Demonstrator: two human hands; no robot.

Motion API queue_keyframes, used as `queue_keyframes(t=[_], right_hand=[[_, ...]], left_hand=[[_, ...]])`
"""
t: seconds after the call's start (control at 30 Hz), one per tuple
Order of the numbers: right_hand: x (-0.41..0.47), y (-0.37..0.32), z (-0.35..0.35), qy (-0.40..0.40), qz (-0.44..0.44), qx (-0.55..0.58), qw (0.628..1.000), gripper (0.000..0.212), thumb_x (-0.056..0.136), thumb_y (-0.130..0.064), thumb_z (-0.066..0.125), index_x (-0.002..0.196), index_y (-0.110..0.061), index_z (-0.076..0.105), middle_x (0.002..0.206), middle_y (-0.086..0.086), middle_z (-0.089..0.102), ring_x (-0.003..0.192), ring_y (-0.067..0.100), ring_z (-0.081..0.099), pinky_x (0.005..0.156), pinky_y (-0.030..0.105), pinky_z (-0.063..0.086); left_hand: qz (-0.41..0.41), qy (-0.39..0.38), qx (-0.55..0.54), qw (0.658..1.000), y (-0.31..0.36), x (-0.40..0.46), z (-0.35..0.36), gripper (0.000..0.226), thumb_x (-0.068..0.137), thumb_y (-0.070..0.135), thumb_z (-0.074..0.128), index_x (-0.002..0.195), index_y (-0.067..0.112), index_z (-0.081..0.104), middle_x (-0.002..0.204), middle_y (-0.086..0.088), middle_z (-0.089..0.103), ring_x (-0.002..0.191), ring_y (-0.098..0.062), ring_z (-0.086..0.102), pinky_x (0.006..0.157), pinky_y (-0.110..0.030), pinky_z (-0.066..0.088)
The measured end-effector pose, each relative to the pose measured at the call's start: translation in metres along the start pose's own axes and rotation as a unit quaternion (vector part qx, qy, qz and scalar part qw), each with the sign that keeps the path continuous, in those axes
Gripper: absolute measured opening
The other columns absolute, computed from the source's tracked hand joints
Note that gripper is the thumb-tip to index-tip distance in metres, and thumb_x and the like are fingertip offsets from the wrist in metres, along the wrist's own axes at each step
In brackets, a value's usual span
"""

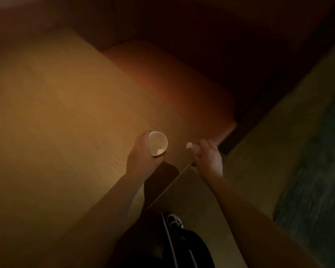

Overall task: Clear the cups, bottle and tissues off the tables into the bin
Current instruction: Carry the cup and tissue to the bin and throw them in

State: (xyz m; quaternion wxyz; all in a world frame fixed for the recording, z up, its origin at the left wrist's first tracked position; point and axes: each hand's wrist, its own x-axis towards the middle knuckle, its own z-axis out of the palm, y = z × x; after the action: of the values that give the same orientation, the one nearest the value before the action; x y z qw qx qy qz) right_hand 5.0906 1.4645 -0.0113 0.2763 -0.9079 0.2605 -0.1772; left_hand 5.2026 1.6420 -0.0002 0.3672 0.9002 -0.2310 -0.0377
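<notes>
The wooden worktop [52, 105] is the largest thing in view and fills the left and the middle of the dim, warm-lit picture. Its surface is bare over almost all of its width, so there is much open room to the left and to the far side. Its right edge runs as a slanted line from the bottom middle up to the hands, and both hands are close to this edge. Beyond the far corner of the worktop there is a reddish padded seat [174, 80], with a dark gap behind it. To the right of the edge lies a pale floor [263, 132], and further right a dark greenish carpet [317, 171]. At the bottom a dark trouser leg [184, 248] with light stripes and a black and white shoe [175, 221] stand on the floor, just beside the edge.

The left hand [141, 157] holds a white paper cup [158, 143] upright over the worktop near the right edge; the fingers are clamped around its side. Something small and pale lies at the bottom of the cup. The right hand [207, 157] is just beside the cup, over the edge, with its fingers bent together around a small pale thing [189, 145], perhaps a tissue; it is too blurred to be sure.

No writing or brand mark can be read anywhere; the cup shows none.
</notes>
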Motion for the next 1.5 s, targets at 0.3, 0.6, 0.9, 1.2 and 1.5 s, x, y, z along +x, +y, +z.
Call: queue_keyframes(t=[0.3,0.6,0.9,1.2,1.5], right_hand=[[-0.175,0.067,-0.102,0.182,0.202,-0.025,0.962,0.017,0.087,-0.026,0.059,0.102,-0.019,0.056,0.096,-0.003,0.054,0.086,0.015,0.052,0.066,0.028,0.045],[-0.401,0.131,-0.209,0.346,0.437,-0.068,0.827,0.013,0.088,-0.027,0.061,0.095,-0.017,0.054,0.091,-0.004,0.051,0.080,0.014,0.047,0.064,0.025,0.033],[-0.644,0.199,-0.302,0.513,0.573,-0.085,0.633,0.014,0.084,-0.018,0.058,0.098,-0.015,0.058,0.089,-0.005,0.050,0.077,0.015,0.048,0.058,0.021,0.032],[-0.881,0.254,-0.415,0.556,0.651,-0.126,0.501,0.013,0.083,-0.019,0.059,0.096,-0.016,0.059,0.089,-0.003,0.050,0.084,0.020,0.049,0.066,0.027,0.031],[-1.022,0.307,-0.489,0.579,0.685,-0.138,0.420,0.009,0.082,-0.014,0.058,0.090,-0.013,0.058,0.089,0.004,0.054,0.084,0.023,0.050,0.064,0.028,0.032]], left_hand=[[0.218,-0.182,-0.070,0.956,0.094,-0.094,0.084,0.083,0.069,0.036,0.081,0.136,0.013,0.037,0.128,-0.010,0.048,0.112,-0.027,0.048,0.083,-0.032,0.037],[0.402,-0.356,-0.064,0.841,0.247,-0.268,0.183,0.085,0.069,0.044,0.080,0.137,0.014,0.040,0.129,-0.009,0.050,0.114,-0.025,0.049,0.085,-0.026,0.037],[0.558,-0.482,-0.071,0.672,0.385,-0.525,0.293,0.085,0.069,0.050,0.077,0.137,0.021,0.035,0.126,-0.006,0.048,0.104,-0.022,0.053,0.076,-0.029,0.042],[0.643,-0.526,-0.087,0.550,0.514,-0.793,0.363,0.084,0.068,0.047,0.078,0.135,0.018,0.038,0.121,-0.006,0.050,0.099,-0.025,0.055,0.076,-0.034,0.048],[0.692,-0.533,-0.089,0.479,0.600,-0.972,0.423,0.085,0.065,0.049,0.080,0.134,0.023,0.037,0.120,-0.003,0.052,0.099,-0.024,0.056,0.072,-0.032,0.046]])
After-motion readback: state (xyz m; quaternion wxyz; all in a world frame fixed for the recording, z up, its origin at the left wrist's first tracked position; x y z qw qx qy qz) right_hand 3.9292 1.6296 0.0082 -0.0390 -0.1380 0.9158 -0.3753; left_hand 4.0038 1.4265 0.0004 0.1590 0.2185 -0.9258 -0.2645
